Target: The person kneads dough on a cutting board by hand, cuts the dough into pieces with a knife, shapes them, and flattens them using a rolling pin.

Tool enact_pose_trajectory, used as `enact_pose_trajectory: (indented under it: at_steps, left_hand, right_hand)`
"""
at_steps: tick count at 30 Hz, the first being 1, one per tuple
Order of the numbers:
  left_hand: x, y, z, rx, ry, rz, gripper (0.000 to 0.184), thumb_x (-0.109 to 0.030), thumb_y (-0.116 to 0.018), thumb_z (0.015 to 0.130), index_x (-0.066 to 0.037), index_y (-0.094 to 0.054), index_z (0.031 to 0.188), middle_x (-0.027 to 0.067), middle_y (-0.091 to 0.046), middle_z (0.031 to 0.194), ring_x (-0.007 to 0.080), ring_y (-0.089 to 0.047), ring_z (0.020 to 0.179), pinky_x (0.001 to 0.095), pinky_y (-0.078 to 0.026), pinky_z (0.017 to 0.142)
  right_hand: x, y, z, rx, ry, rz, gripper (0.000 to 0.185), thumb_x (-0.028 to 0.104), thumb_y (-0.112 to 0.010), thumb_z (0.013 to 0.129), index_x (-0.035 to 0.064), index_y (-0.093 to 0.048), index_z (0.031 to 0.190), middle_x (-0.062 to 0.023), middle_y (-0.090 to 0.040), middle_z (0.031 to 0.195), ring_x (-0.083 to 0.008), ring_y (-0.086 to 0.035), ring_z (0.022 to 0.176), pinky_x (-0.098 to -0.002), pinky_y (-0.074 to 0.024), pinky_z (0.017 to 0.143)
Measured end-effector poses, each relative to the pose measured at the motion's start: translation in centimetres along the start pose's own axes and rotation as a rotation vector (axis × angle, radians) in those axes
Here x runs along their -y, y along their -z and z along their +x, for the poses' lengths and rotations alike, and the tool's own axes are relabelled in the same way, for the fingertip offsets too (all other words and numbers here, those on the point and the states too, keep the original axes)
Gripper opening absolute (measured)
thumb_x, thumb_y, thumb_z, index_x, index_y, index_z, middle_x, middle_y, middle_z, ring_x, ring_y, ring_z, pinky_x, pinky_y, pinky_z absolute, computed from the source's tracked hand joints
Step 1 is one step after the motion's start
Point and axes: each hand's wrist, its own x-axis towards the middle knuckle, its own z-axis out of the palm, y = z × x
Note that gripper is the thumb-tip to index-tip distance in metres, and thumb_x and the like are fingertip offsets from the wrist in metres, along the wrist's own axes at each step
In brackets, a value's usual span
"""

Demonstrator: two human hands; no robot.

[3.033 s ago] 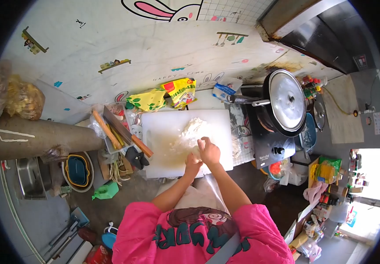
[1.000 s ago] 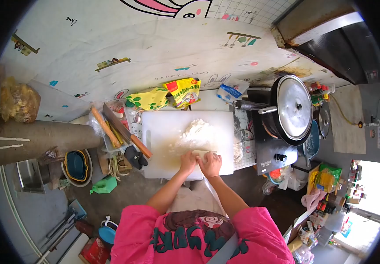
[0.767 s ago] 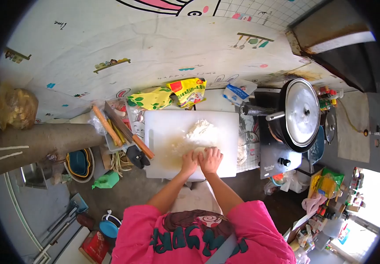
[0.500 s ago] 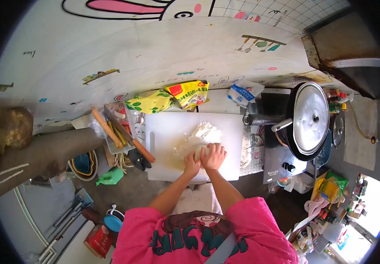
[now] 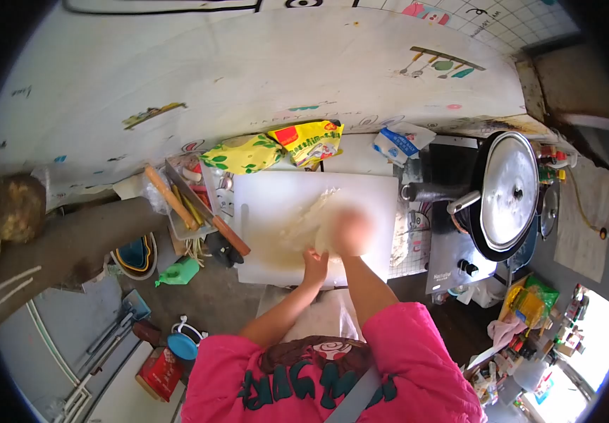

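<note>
A pale, floury mass of dough (image 5: 313,220) lies on the white cutting board (image 5: 266,194), with loose flour around it. My left hand (image 5: 315,268) is at the near edge of the dough, fingers curled in and closed on it. Over the right part of the dough is my right hand (image 5: 352,231), smeared by motion, so its fingers cannot be made out. It covers part of the dough.
Left of the board, a knife (image 5: 228,234) and a rolling pin (image 5: 170,197) lie across a plastic bin. Yellow bags (image 5: 308,143) stand behind the board. To the right, a lidded wok (image 5: 509,190) sits on a stove (image 5: 449,266).
My right hand has risen slightly up the board and become blurred, parting from my left hand. The dough looks more spread out and lies flatter. The camera view has shifted a little.
</note>
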Motion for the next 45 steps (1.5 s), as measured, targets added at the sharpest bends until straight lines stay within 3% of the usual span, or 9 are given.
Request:
enact_pose_trajectory:
  at_steps: [4, 12, 15, 19, 23, 29, 33, 39, 45]
  left_hand:
    - [0.1, 0.5, -2.0, 0.444, 0.290, -0.151, 0.047, -0.038, -0.052, 0.090, -0.003, -0.039, 0.118, 0.0121, -0.052, 0.111, 0.0231, -0.052, 0.101, 0.0373, -0.041, 0.084]
    - [1.1, 0.1, -1.2, 0.465, 0.326, -0.656, 0.047, -0.038, -0.069, 0.079, -0.009, -0.036, 0.097, 0.0060, -0.044, 0.086, 0.0183, -0.048, 0.082, 0.0322, -0.042, 0.076]
    - [0.5, 0.5, -3.7, 0.425, 0.137, -0.483, 0.044, -0.032, -0.070, 0.080, -0.010, -0.034, 0.092, 0.0051, -0.041, 0.087, 0.0149, -0.046, 0.079, 0.0296, -0.042, 0.073]
    - [0.0, 1.1, -2.0, 0.201, -0.624, 0.076, 0.056, -0.027, -0.067, 0.080, 0.002, -0.040, 0.120, 0.0208, -0.047, 0.109, 0.0323, -0.046, 0.102, 0.0413, -0.037, 0.089]
    - [0.0, 2.3, 0.4, 0.160, -0.721, 0.502, 0.067, -0.028, -0.067, 0.078, 0.002, -0.035, 0.129, 0.0249, -0.045, 0.117, 0.0386, -0.042, 0.105, 0.0462, -0.034, 0.091]
    - [0.4, 3.9, 1.2, 0.278, -0.612, 0.510, 0.050, -0.022, -0.064, 0.078, -0.003, -0.045, 0.121, 0.0228, -0.046, 0.106, 0.0382, -0.044, 0.105, 0.0460, -0.038, 0.087]
    - [-0.2, 3.8, 2.8, 0.369, -0.696, 0.631, 0.038, -0.014, -0.061, 0.077, -0.004, -0.049, 0.111, 0.0235, -0.046, 0.104, 0.0392, -0.050, 0.095, 0.0433, -0.043, 0.081]
    - [-4.3, 2.6, 2.1, 0.350, -0.179, 0.188, 0.041, -0.014, -0.060, 0.079, 0.000, -0.044, 0.114, 0.0213, -0.048, 0.101, 0.0402, -0.054, 0.085, 0.0448, -0.047, 0.073]
    - [-4.5, 2.6, 2.1, 0.234, -0.670, 0.744, 0.053, -0.019, -0.058, 0.083, -0.001, -0.036, 0.127, 0.0200, -0.048, 0.102, 0.0380, -0.057, 0.077, 0.0434, -0.050, 0.060]
  right_hand:
    - [-1.0, -2.4, -0.9, 0.045, 0.045, 0.051, 0.027, 0.029, -0.059, 0.079, 0.0071, -0.060, 0.095, -0.0095, -0.057, 0.088, -0.0251, -0.055, 0.081, -0.0403, -0.0438, 0.070]
    - [-2.4, 3.7, -0.7, 0.066, 0.187, 0.237, 0.026, 0.025, -0.064, 0.074, 0.0073, -0.062, 0.093, -0.0083, -0.059, 0.084, -0.0224, -0.057, 0.074, -0.0378, -0.0450, 0.063]
    - [-2.6, 4.1, -1.7, -0.237, 0.190, 0.172, 0.027, 0.026, -0.063, 0.075, 0.0077, -0.062, 0.095, -0.0084, -0.059, 0.086, -0.0224, -0.057, 0.076, -0.0377, -0.0452, 0.064]
    - [-4.2, 8.4, -1.6, 0.033, 0.173, 0.143, 0.032, 0.026, -0.060, 0.082, 0.0094, -0.059, 0.109, -0.0083, -0.060, 0.100, -0.0216, -0.058, 0.089, -0.0366, -0.0463, 0.078]
    - [-3.0, 8.9, -2.0, 0.305, -0.180, 0.360, 0.033, 0.028, -0.061, 0.081, 0.0099, -0.059, 0.109, -0.0093, -0.060, 0.103, -0.0247, -0.056, 0.094, -0.0387, -0.0433, 0.084]
    - [-0.4, 3.4, -7.0, 0.035, 0.040, 0.390, 0.043, 0.027, -0.063, 0.081, 0.0072, -0.053, 0.118, -0.0129, -0.057, 0.109, -0.0284, -0.055, 0.095, -0.0405, -0.0442, 0.083]
    - [5.2, 11.6, -1.4, 0.109, -0.384, 0.341, 0.048, 0.043, -0.054, 0.085, 0.0037, -0.055, 0.112, -0.0122, -0.056, 0.109, -0.0268, -0.049, 0.106, -0.0477, -0.0368, 0.092]
    - [3.6, 9.8, 1.2, 0.474, -0.309, 0.253, 0.047, 0.041, -0.050, 0.086, 0.0117, -0.046, 0.123, -0.0134, -0.052, 0.116, -0.0276, -0.047, 0.109, -0.0445, -0.0362, 0.094]
    - [1.6, 5.3, 0.3, 0.330, -0.286, 0.608, 0.037, 0.026, -0.044, 0.091, 0.0023, -0.048, 0.119, -0.0180, -0.052, 0.113, -0.0309, -0.051, 0.104, -0.0421, -0.0425, 0.088]
